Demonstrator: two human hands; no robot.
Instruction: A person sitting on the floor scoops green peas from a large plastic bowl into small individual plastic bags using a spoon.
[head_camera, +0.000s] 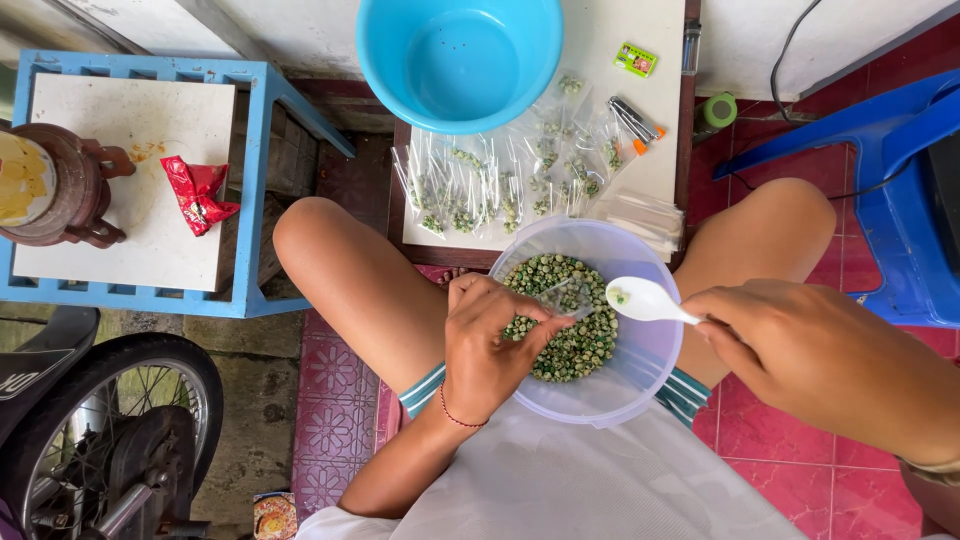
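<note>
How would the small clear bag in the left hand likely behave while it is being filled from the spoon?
The small clear bag looks thin and wrinkled, so probably floppy; its mouth likely sags unless the left hand holds it open. It seems nearly empty, so likely very light. The white spoon in the right hand carries few peas; they may roll off.

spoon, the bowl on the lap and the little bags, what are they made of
Spoon: looks like white plastic, smooth and slightly glossy, held by the right hand.
Bowl: translucent plastic, likely; the legs show faintly through its wall.
Bags: thin clear plastic film, shiny and creased, contents visible.
</note>
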